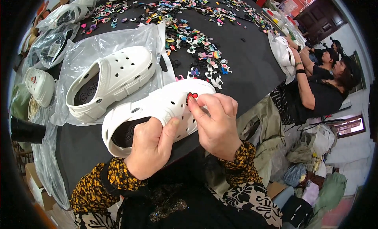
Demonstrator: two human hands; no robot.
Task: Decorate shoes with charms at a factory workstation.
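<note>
A white clog (146,107) with holes in its upper lies tilted at the near edge of the dark table. My left hand (151,144) grips its side, fingers inside the opening and thumb on the outside. My right hand (215,120) pinches a small red and black shoe charm (191,97) against the holes near the toe; the charm's back is hidden. Just behind, the matching white clog (114,77) rests on a clear plastic bag (88,46), its dark insole showing.
Loose colourful charms (197,42) spread in a long trail across the table (252,55). Bagged clogs (65,16) and a white clog with a red charm (39,85) sit at the left. Co-workers (330,81) work at the right edge; bags and clothes (311,181) are heaped at lower right.
</note>
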